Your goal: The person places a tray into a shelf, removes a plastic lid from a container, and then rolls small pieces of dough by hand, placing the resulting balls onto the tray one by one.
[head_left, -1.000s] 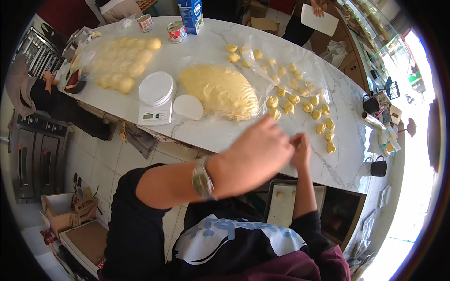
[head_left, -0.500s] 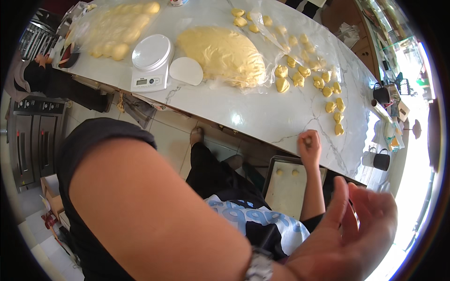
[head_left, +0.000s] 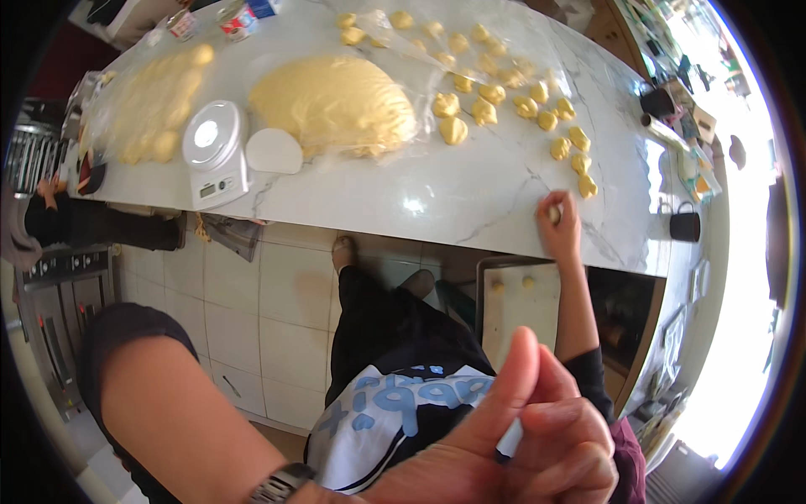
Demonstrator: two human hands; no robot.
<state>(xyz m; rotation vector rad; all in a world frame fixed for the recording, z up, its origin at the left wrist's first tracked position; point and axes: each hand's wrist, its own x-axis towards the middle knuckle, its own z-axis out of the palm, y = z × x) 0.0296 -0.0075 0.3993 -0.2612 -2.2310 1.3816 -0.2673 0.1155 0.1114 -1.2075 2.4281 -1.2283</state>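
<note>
My left hand (head_left: pixel 537 433), a watch (head_left: pixel 284 485) on its wrist, is raised close to the camera above my apron. Its fingers curl in and the thumb meets the index finger; a gap through the grip shows only the apron behind. On the marble table's front edge rests my right hand (head_left: pixel 561 225), curled round a small pale lump that looks like a dough ball (head_left: pixel 554 215). Several yellow dough pieces (head_left: pixel 560 149) lie beyond it. Below the edge, left of my right forearm, a baking tray (head_left: pixel 520 319) holds two small dough balls (head_left: pixel 527 282).
Under clear plastic lie a large dough mass (head_left: pixel 336 105) and several dough balls (head_left: pixel 164 101) at left. Between them stands a white kitchen scale (head_left: pixel 214 155) beside a white disc (head_left: pixel 274 151). Cans (head_left: pixel 237 20) stand at the back. Another person's hand (head_left: pixel 52 189) shows at far left.
The view has shifted. My left hand has moved leftward in the picture, its thumb and fingers drawing together from a more spread pose. My right hand stays curled at the table's edge.
</note>
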